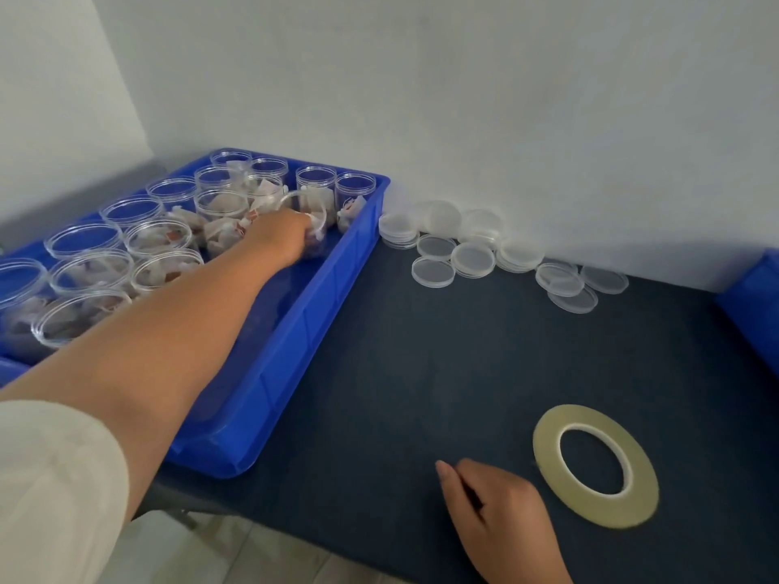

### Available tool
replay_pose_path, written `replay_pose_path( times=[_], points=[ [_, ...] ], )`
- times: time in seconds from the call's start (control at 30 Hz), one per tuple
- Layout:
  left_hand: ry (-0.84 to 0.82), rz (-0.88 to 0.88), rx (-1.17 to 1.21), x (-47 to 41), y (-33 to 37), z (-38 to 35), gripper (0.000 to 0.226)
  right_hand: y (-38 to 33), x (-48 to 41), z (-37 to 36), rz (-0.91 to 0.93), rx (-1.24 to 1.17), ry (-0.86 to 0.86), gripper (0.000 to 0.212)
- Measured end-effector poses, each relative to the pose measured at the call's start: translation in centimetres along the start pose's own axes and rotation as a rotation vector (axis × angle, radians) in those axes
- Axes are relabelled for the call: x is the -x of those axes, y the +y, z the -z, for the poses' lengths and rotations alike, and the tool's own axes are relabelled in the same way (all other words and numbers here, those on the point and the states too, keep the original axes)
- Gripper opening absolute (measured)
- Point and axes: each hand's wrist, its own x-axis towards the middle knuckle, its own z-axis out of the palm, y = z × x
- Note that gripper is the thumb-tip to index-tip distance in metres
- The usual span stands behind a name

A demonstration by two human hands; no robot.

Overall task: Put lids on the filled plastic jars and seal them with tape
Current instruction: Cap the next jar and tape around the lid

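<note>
Several clear plastic jars point(160, 238) filled with small white packets stand without lids in a blue tray point(333, 297) at the left. My left hand point(280, 236) reaches into the tray and grips one jar point(310, 208), tilting it. Clear round lids point(472, 257) lie in loose stacks on the dark table by the wall. A flat roll of yellowish tape point(594, 463) lies at the front right. My right hand point(497, 512) rests on the table just left of the roll, fingers loosely curled, holding nothing.
The dark blue table point(421, 373) runs up to a white wall at the back. A second blue container point(754, 305) shows at the right edge. The table's front edge runs diagonally under my right hand, with pale floor below.
</note>
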Motion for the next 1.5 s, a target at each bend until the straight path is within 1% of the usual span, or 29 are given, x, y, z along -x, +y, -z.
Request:
replay_pose_path(
  times=[0.03, 0.13, 0.23, 0.3, 0.37, 0.4, 0.47, 0.57, 0.6, 0.67, 0.7, 0.77, 0.83, 0.9, 0.93, 1.0, 1.03, 1.07, 1.1, 1.13, 1.17, 1.2, 1.23, 1.27, 1.3, 1.33, 1.37, 1.43, 1.5],
  points=[
    [0.024, -0.013, 0.007, 0.3, -0.1, 0.2, 0.012, 0.0, 0.0, 0.0, -0.002, -0.001, -0.001, 0.050],
    [0.051, -0.047, -0.001, 1.2, -0.1, 2.0, 0.020, -0.1, 0.2, 0.3, -0.018, -0.003, -0.010, 0.051],
    [0.161, -0.069, 0.009, 2.0, 0.3, 5.6, 0.018, 0.0, 0.4, 0.5, -0.052, -0.043, -0.028, 0.055],
    [0.265, -0.130, 0.010, 2.9, 1.1, 9.1, 0.015, 0.1, 0.5, 0.6, -0.085, -0.079, -0.048, 0.054],
    [0.317, -0.250, 0.003, 4.7, 2.3, 12.7, 0.014, 0.0, 0.6, 0.6, -0.096, -0.116, -0.038, 0.050],
    [0.302, -0.314, 0.010, 5.9, 3.2, 14.3, 0.016, 0.0, 0.6, 0.7, -0.099, -0.124, -0.026, 0.049],
    [0.207, -0.408, 0.043, 8.8, 5.5, 16.1, 0.018, 0.0, 0.6, 0.8, -0.124, -0.141, -0.011, 0.044],
    [0.011, -0.526, 0.041, 13.5, 9.7, 15.3, 0.016, 0.2, 0.8, 0.8, -0.207, -0.195, 0.017, 0.024],
    [-0.060, -0.554, 0.034, 15.1, 11.1, 14.1, 0.016, 0.2, 0.8, 0.8, -0.240, -0.230, 0.033, 0.034],
    [-0.174, -0.609, 0.011, 17.8, 13.8, 11.0, 0.016, 0.3, 0.9, 0.8, -0.272, -0.306, 0.075, 0.078],
    [-0.216, -0.637, 0.005, 19.0, 14.9, 9.4, 0.017, 0.2, 0.8, 0.9, -0.287, -0.336, 0.077, 0.093],
    [-0.285, -0.680, 0.011, 20.8, 16.6, 6.4, 0.017, 0.1, 0.7, 1.1, -0.317, -0.386, 0.066, 0.106],
    [-0.254, -0.736, 0.023, 21.9, 17.5, 4.3, 0.016, 0.3, 0.6, 1.1, -0.318, -0.387, 0.073, 0.104],
    [-0.163, -0.793, 0.033, 22.4, 17.8, 3.0, 0.017, 0.3, 0.3, 1.2, -0.344, -0.353, 0.114, 0.094],
    [-0.127, -0.824, 0.039, 22.4, 17.8, 2.5, 0.022, 0.4, 0.1, 1.3, -0.352, -0.334, 0.135, 0.088],
    [-0.093, -0.859, 0.074, 22.0, 17.4, 2.1, 0.041, 0.6, -0.1, 1.2, -0.349, -0.324, 0.156, 0.078],
    [-0.077, -0.838, 0.169, 21.6, 17.2, 2.1, 0.047, 0.8, -0.1, 1.2, -0.343, -0.324, 0.164, 0.073],
    [-0.039, -0.784, 0.352, 21.2, 17.3, 2.1, 0.046, 0.9, -0.1, 1.1, -0.342, -0.323, 0.174, 0.069],
    [0.024, -0.692, 0.593, 20.4, 17.3, 2.0, 0.038, 1.1, 0.0, 1.0, -0.345, -0.326, 0.183, 0.068],
    [0.126, -0.568, 0.814, 19.2, 17.3, 1.8, 0.030, 1.2, 0.0, 0.9, -0.346, -0.329, 0.192, 0.069],
    [0.246, -0.412, 0.956, 17.6, 17.6, 1.3, 0.029, 1.3, 0.0, 0.8, -0.344, -0.329, 0.200, 0.071],
    [0.330, -0.257, 0.991, 15.6, 17.8, 0.7, 0.032, 1.3, 0.1, 0.7, -0.341, -0.327, 0.206, 0.072],
    [0.333, -0.143, 0.946, 13.3, 17.9, -0.1, 0.033, 1.2, 0.1, 0.7, -0.338, -0.328, 0.209, 0.074],
    [0.260, -0.080, 0.855, 10.9, 17.9, -1.2, 0.029, 1.1, 0.1, 0.6, -0.334, -0.333, 0.210, 0.076],
    [0.154, -0.057, 0.750, 8.7, 18.1, -2.5, 0.023, 1.1, 0.2, 0.6, -0.330, -0.340, 0.212, 0.077],
    [0.054, -0.063, 0.647, 6.6, 18.3, -3.9, 0.024, 1.2, 0.2, 0.6, -0.327, -0.343, 0.213, 0.078],
    [-0.009, -0.093, 0.562, 4.9, 18.4, -5.2, 0.034, 1.3, 0.1, 0.6, -0.326, -0.343, 0.217, 0.078],
    [-0.062, -0.142, 0.469, 2.4, 18.9, -7.1, 0.055, 1.4, 0.0, 0.5, -0.323, -0.344, 0.229, 0.078],
    [-0.159, -0.143, 0.409, 1.2, 19.7, -8.4, 0.065, 1.4, -0.1, 0.5, -0.307, -0.346, 0.231, 0.079]
  ],
)
